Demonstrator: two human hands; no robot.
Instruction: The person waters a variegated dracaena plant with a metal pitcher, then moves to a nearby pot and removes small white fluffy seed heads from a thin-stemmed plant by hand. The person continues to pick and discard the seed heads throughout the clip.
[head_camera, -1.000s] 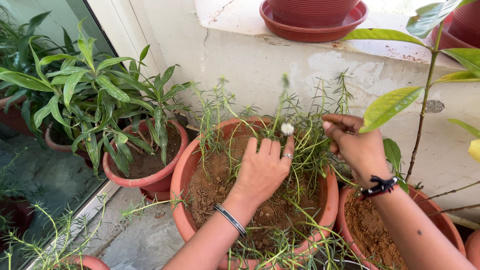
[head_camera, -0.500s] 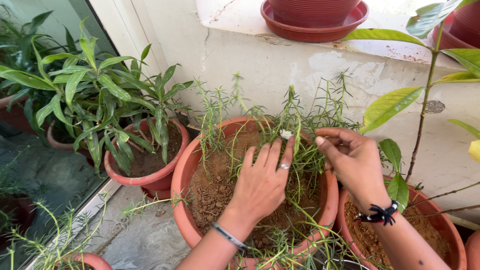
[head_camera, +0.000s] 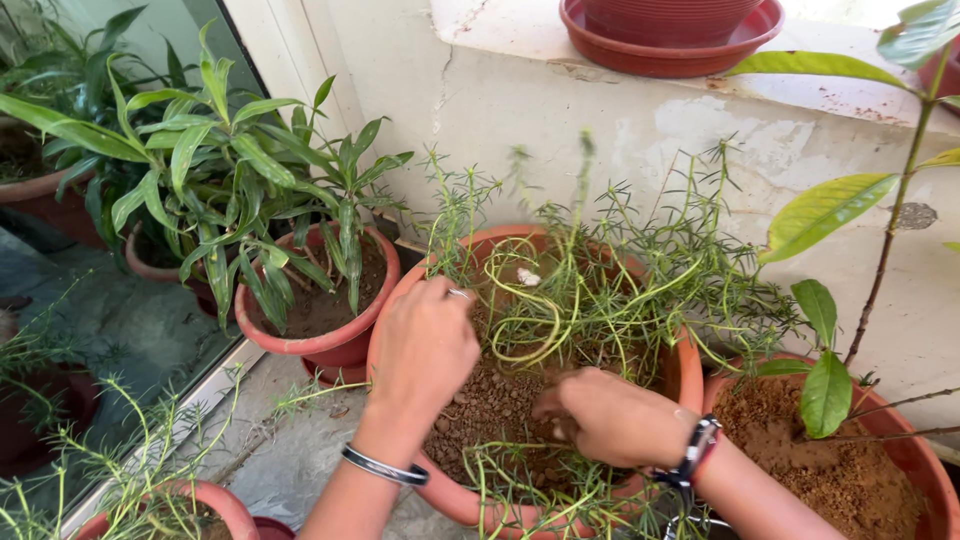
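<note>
Working both hands in the big terracotta pot (head_camera: 400, 345), the person tends the thin-stemmed trailing plant (head_camera: 590, 285) growing there. Left hand (head_camera: 425, 345) sits at the pot's left rim, fingers curled inward, knuckles up; whether it pinches a stem or just soil can't be told. Right hand (head_camera: 610, 418) lies low across the reddish-brown soil (head_camera: 490, 405), fingers bent down into the dirt at the plant's base, seemingly pressing or gripping lumps, exact hold hidden. A small white flower (head_camera: 528, 277) sits among the stems near the pot's back. Judgement: to do this well, press soil gently around the roots, keep the wiry stems out from under the palms, avoid snapping the looped green runners, and don't push dirt over the rim. Neighbouring pot with broad-leaf plant (head_camera: 320, 320) stands just beside on the left; another soil-filled pot (head_camera: 830, 470) touches or nearly touches on the right. A red saucer (head_camera: 670, 50) rests on the ledge (head_camera: 500, 30) above. Bangle on the left wrist, black thread band on the right.
</note>
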